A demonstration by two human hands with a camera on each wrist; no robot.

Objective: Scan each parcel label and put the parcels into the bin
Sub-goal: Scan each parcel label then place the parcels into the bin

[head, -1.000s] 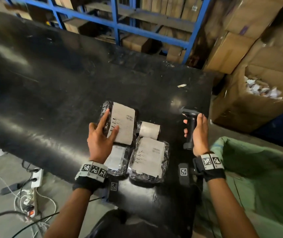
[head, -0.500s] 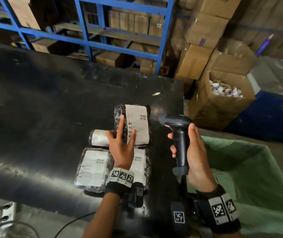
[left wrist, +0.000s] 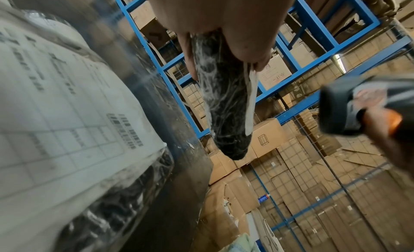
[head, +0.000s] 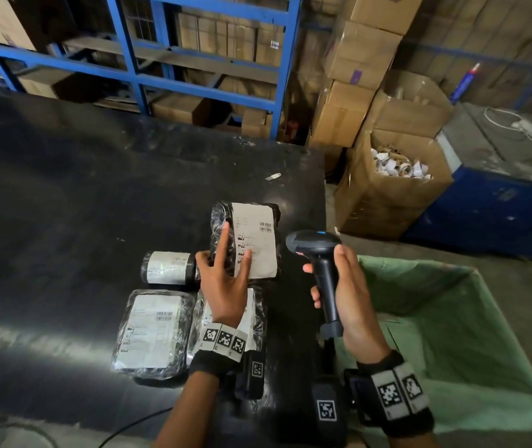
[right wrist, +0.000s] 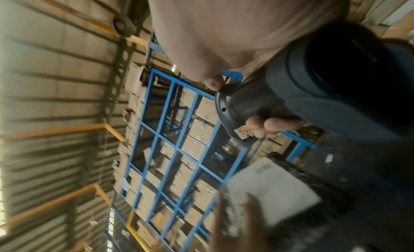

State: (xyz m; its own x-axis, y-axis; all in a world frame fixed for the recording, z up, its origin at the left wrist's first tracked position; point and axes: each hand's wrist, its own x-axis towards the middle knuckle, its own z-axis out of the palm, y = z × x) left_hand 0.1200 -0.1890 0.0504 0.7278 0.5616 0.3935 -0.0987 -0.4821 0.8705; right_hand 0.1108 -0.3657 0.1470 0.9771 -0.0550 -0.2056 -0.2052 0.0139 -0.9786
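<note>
My left hand [head: 225, 253] grips a black plastic-wrapped parcel [head: 251, 234] with a white barcode label, thumb on the label and fingers behind. The left wrist view shows this parcel [left wrist: 224, 105] edge-on, raised off the black table [head: 96, 195]. To its right, my right hand [head: 324, 266] grips the handle of a black barcode scanner [head: 313, 242], held upright with its head beside the label. Three more wrapped parcels lie on the table: a small roll [head: 167, 268], a flat one [head: 151, 331], and one partly under my left wrist [head: 256, 315]. The green-lined bin [head: 419, 270] stands at the right, below the table edge.
An open cardboard box [head: 387, 202] of paper scraps stands past the table's right corner, with stacked cartons [head: 355, 59] behind it. Blue shelving [head: 200, 88] runs along the far side. A blue bench [head: 500, 215] is at the far right. A paper scrap [head: 272, 176] lies on the table.
My right hand has raised the scanner from lying on the table to upright. My left hand has lifted the labelled parcel and brought it rightwards, close to the scanner head.
</note>
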